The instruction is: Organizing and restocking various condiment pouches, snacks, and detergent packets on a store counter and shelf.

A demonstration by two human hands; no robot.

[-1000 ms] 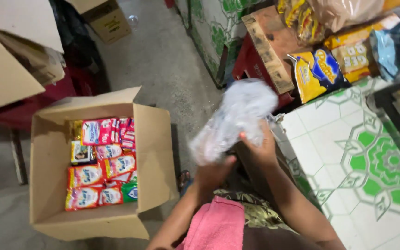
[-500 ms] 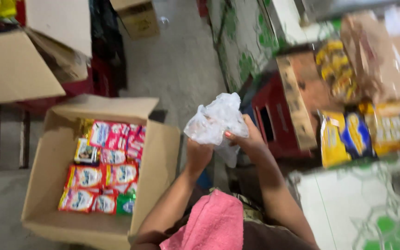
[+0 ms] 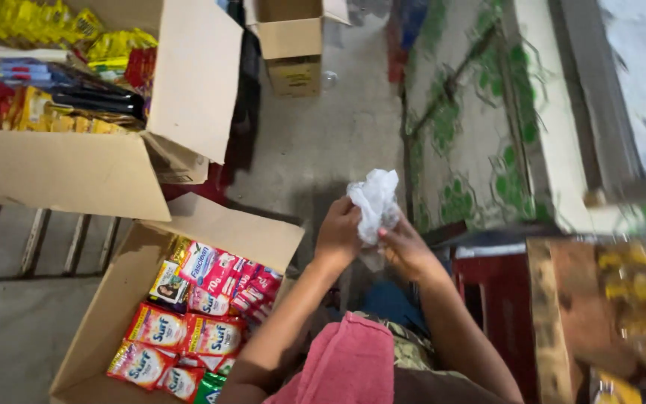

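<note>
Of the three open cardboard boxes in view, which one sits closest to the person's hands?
The lower-left cardboard box packed with red sachets, directly beside the left hand. The snack-filled box and small far box lie farther away.

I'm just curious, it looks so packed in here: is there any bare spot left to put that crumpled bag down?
Bare concrete floor lies between the small open box and the hands crumpling the clear plastic bag, and at lower left beside the sachet box. That box and the upper carton are crammed full.
</note>
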